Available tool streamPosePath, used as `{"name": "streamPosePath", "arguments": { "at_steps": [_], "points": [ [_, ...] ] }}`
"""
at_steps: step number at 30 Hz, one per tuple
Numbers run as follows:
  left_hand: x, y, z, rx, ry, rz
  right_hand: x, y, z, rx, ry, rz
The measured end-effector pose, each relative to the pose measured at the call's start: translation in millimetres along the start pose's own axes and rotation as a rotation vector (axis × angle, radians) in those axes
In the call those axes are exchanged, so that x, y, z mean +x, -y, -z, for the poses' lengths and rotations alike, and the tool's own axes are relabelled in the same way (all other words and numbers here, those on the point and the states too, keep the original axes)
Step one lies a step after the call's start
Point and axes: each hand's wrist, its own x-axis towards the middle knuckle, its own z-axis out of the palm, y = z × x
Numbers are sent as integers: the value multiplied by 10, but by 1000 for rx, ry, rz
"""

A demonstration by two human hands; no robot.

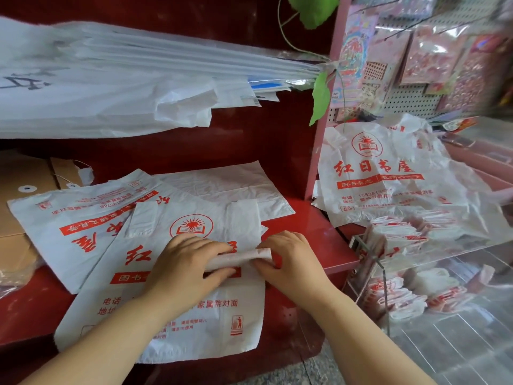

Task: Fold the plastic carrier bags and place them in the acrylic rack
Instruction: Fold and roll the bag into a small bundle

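desk (pixel 313 234) carrying spread carrier bags (pixel 172 315) | acrylic rack (pixel 384 276) standing just right of the desk, holding folded bags (pixel 399 237) | folded bag strip (pixel 238 258) lying left-to-right over the spread bags | left hand (pixel 186 265) and right hand (pixel 288 262) fingers clamping its two ends, the right hand sitting nearer the rack

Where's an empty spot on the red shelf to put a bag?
Bare shelf right of the right hand, up to the pink post; another patch front-left, below the cardboard. The middle is covered by flat bags; the rack is crowded with folded bags.
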Motion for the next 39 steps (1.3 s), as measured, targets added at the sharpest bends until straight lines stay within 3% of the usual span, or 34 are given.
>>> {"name": "streamPosePath", "arguments": {
  "at_steps": [3,6,8,12,15,19,24,26,32,34,36,39],
  "points": [
    [91,-84,19,-52,34,3,8,76,101,141,-95,-61],
    [250,-266,126,-327,109,280,-18,121,264,444,-193,-198],
    [349,-389,127,-577,54,468,-42,112,387,612,-236,-287],
    [587,-757,167,-965,-88,666,-102,44,668,726,-99,-365],
    [739,-1081,97,-1156,-89,729,-246,-56,886,846,-27,-431],
    [883,-1477,-55,-1286,3,741,-540,-285,1144,918,-128,-558],
    [1087,-1832,-181,-1326,106,572,-952,-632,1477,719,-116,-640],
    [1210,-1915,-214,-1274,221,447,-1111,-775,1604,638,-92,-680],
    [1381,-2268,-452,-819,674,92,-1400,-1183,1888,503,-21,-755],
    [1383,-2392,-586,-688,663,108,-1455,-1312,1967,425,39,-789],
    [1393,-2455,-706,-656,579,195,-1475,-1460,2060,274,-35,-809],
    [1423,-2508,-800,-703,467,295,-1446,-1739,2180,-182,-170,-830]
  ]
}}
